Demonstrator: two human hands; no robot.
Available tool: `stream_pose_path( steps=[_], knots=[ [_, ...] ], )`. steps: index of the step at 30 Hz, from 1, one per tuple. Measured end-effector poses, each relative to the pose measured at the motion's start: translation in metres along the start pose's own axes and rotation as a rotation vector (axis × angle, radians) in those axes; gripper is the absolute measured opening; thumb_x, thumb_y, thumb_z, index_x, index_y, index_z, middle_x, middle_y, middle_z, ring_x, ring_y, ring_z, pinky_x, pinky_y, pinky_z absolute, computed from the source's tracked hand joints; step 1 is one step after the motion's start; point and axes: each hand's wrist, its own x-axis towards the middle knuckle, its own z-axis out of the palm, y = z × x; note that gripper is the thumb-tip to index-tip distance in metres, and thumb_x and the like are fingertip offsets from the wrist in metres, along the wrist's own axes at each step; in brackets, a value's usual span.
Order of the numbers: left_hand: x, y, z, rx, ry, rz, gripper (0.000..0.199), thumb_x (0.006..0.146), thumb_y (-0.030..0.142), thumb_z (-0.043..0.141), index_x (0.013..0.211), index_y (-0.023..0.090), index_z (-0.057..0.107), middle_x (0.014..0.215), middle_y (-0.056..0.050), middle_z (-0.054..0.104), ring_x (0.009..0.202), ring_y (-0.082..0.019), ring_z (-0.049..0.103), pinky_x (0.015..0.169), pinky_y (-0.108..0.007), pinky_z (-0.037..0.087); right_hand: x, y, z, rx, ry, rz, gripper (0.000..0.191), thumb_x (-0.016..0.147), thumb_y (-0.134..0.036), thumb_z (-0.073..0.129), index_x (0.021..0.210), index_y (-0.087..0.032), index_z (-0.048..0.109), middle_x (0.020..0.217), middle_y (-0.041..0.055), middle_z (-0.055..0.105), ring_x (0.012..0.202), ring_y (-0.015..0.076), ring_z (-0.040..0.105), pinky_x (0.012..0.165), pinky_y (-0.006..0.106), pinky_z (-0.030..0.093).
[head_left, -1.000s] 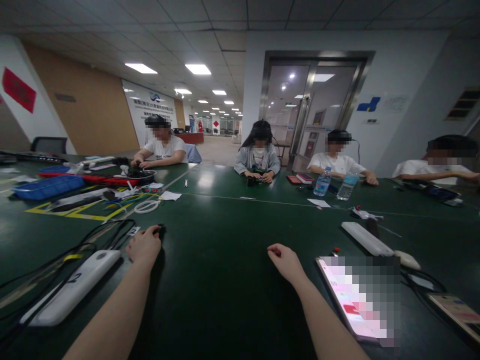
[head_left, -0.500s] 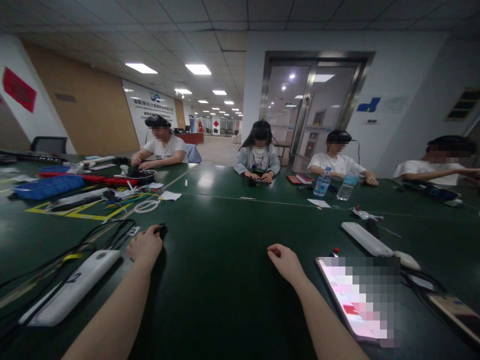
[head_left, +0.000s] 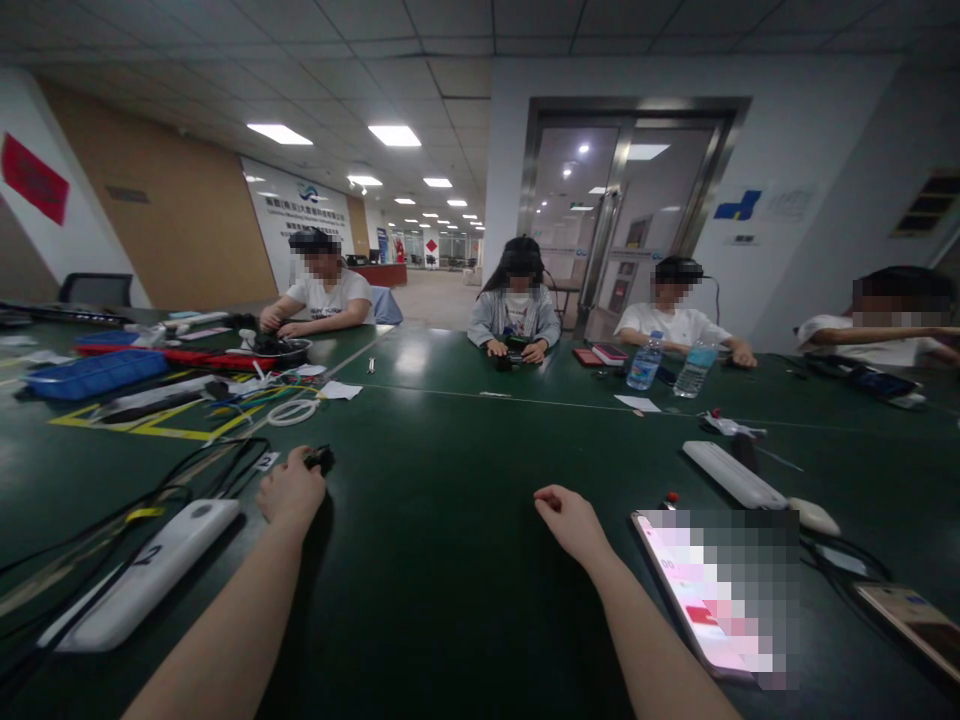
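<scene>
On the left, my left hand (head_left: 291,490) is closed around a small black object (head_left: 320,459), held just over or on the dark green tabletop (head_left: 442,560). Its kind cannot be made out, and my fingers cover part of it. My right hand (head_left: 570,518) rests on the table farther right, fingers curled in with nothing visible in them. To its right lies a lit phone (head_left: 694,600), partly blurred out. A white power bank-like case marked 2 (head_left: 146,575) lies beside my left forearm, with black cables (head_left: 217,470) close to that hand.
Blue trays (head_left: 97,374), a white cable coil (head_left: 292,412) and loose wires lie at the far left. Two water bottles (head_left: 696,370) stand at the back right. A white elongated case (head_left: 733,474) and a second phone (head_left: 911,625) lie right. Several people sit across the table.
The black object in my left hand has turned slightly, and more of it shows beyond my fingers. My right hand stays nearly in place.
</scene>
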Motion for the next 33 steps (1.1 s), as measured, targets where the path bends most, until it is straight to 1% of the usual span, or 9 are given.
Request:
stream_pose_path(
  steps=[3,5,8,10,17,24,27,30,33],
  knots=[
    [-0.004,0.004,-0.002,0.040,0.087,-0.067,0.057,0.081,0.041,0.044,0.130,0.012,0.042,0.125,-0.021,0.051,0.115,-0.036,0.047,0.090,-0.046,0.040,-0.001,0.000,-0.001,0.005,-0.006,0.002,0.025,0.082,-0.026,0.050,0.103,-0.020,0.063,0.097,0.0037,0.067,0.090,0.0183,0.062,0.078,0.029,0.047],
    [-0.004,0.005,-0.003,0.040,0.082,-0.085,0.058,0.079,0.044,0.046,0.126,0.009,0.048,0.124,-0.023,0.050,0.114,-0.037,0.047,0.088,-0.046,0.041,-0.001,0.000,-0.001,0.014,-0.007,0.001,0.025,0.082,-0.026,0.050,0.103,-0.021,0.063,0.098,0.0034,0.066,0.091,0.0184,0.062,0.078,0.030,0.047],
    [-0.001,0.004,-0.004,0.033,0.042,-0.109,0.055,0.077,0.046,0.048,0.119,0.012,0.056,0.122,-0.023,0.052,0.112,-0.038,0.048,0.087,-0.047,0.041,-0.001,0.001,0.000,0.013,-0.005,0.001,0.024,0.082,-0.026,0.050,0.102,-0.022,0.063,0.098,0.0032,0.066,0.091,0.0181,0.062,0.079,0.030,0.047],
    [0.001,0.003,-0.004,0.025,0.035,-0.114,0.054,0.075,0.044,0.049,0.118,0.013,0.058,0.121,-0.022,0.053,0.112,-0.038,0.049,0.087,-0.047,0.041,-0.001,0.001,0.000,0.004,-0.002,0.004,0.024,0.082,-0.026,0.050,0.102,-0.021,0.063,0.097,0.0036,0.066,0.090,0.0179,0.062,0.078,0.030,0.047],
    [0.001,0.003,-0.003,0.054,0.013,-0.091,0.056,0.074,0.045,0.046,0.121,0.016,0.058,0.121,-0.022,0.054,0.112,-0.038,0.049,0.086,-0.046,0.041,0.001,0.001,0.001,0.004,0.009,0.001,0.024,0.081,-0.027,0.051,0.100,-0.021,0.064,0.096,0.0034,0.067,0.089,0.0184,0.062,0.078,0.030,0.047],
    [0.002,0.003,-0.004,0.079,-0.022,-0.073,0.055,0.080,0.050,0.038,0.121,0.018,0.058,0.120,-0.021,0.055,0.111,-0.039,0.050,0.085,-0.048,0.041,-0.002,-0.003,-0.001,-0.007,0.000,0.003,0.023,0.082,-0.026,0.050,0.101,-0.021,0.063,0.096,0.0036,0.067,0.089,0.0177,0.062,0.077,0.029,0.047],
    [0.000,0.008,0.000,0.077,-0.057,0.013,0.055,0.080,0.047,0.041,0.123,0.017,0.055,0.120,-0.019,0.055,0.110,-0.037,0.051,0.086,-0.045,0.042,-0.002,-0.004,0.000,-0.001,0.002,0.008,0.023,0.083,-0.026,0.050,0.101,-0.020,0.063,0.098,0.0042,0.066,0.090,0.0175,0.062,0.078,0.029,0.047],
    [-0.012,0.023,0.009,0.057,-0.099,0.214,0.053,0.080,0.041,0.044,0.124,0.012,0.053,0.120,-0.018,0.055,0.110,-0.031,0.051,0.091,-0.039,0.041,-0.002,-0.004,0.000,-0.012,-0.002,0.010,0.022,0.083,-0.026,0.050,0.100,-0.021,0.063,0.096,0.0037,0.066,0.089,0.0176,0.062,0.077,0.029,0.048],
    [-0.040,0.047,0.018,-0.017,-0.176,0.436,0.047,0.079,0.033,0.050,0.120,0.012,0.056,0.117,-0.015,0.056,0.110,-0.026,0.050,0.097,-0.035,0.038,-0.001,-0.003,0.000,-0.002,-0.003,0.013,0.022,0.083,-0.025,0.051,0.100,-0.021,0.063,0.095,0.0031,0.066,0.088,0.0174,0.062,0.077,0.029,0.048]
  ],
)
